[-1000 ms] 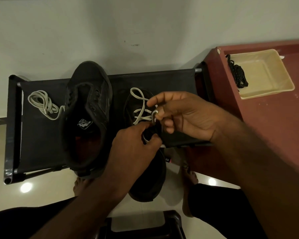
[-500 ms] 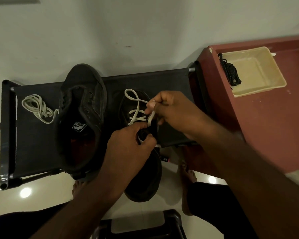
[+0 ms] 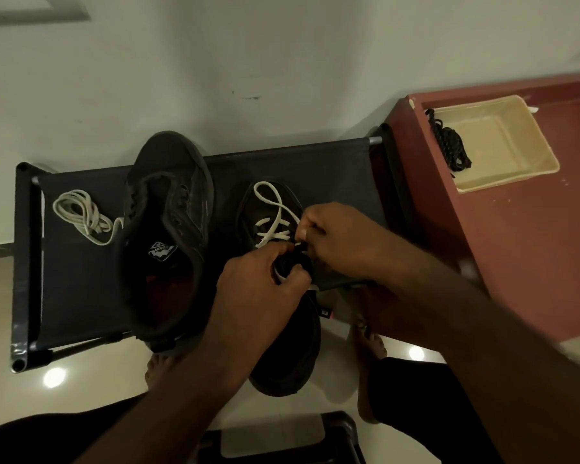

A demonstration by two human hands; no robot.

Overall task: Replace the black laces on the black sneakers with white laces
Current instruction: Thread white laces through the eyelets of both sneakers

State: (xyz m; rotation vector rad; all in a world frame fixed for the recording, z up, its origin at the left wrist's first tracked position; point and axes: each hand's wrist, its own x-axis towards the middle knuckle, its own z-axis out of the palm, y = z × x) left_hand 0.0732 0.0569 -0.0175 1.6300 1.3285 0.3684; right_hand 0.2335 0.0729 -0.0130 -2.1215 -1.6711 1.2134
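Note:
Two black sneakers lie on a black fabric rack (image 3: 332,169). The left sneaker (image 3: 168,229) has empty eyelets. The right sneaker (image 3: 282,346) carries a white lace (image 3: 272,222) crossed through its front eyelets, with a loop lying over the toe. My left hand (image 3: 258,289) grips the sneaker's eyelet flap and a bit of lace. My right hand (image 3: 342,242) pinches the white lace end at the right-side eyelets. A second white lace (image 3: 81,216) lies bundled on the rack's left end. The removed black laces (image 3: 449,145) rest in a cream tray (image 3: 516,169).
A dark red table (image 3: 533,262) stands right of the rack and holds the tray. A white wall is behind. Bare feet rest on the shiny floor under the rack. A dark stool top shows at the bottom edge.
My right hand has come down from a raised pull to the right-side eyelets, closer to my left hand. The lace loop over the toe stays in place.

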